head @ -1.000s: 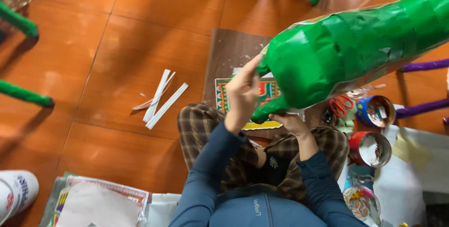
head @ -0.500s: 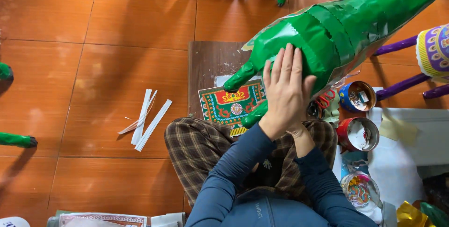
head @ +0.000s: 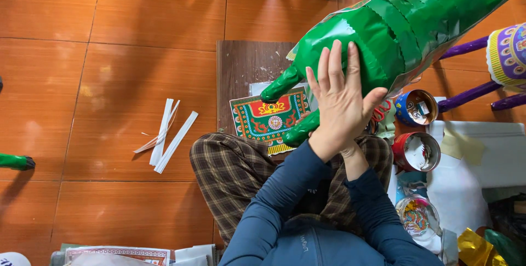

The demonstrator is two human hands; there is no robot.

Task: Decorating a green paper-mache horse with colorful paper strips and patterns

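Now my left hand [head: 341, 101] lies flat, fingers spread, on the green paper horse [head: 394, 30] over my lap; my right hand is hidden beneath. It looks light, crushable and slick: support its belly.

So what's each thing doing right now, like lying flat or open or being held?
Green paper animal: propped at a slant over the lap.
Left hand: open, pressed flat on the green paper.
Right hand: hidden behind the left.
White paper strips: lying loose on the floor.
Patterned paper sheet: lying flat.
Red can: open.
Blue can: open.
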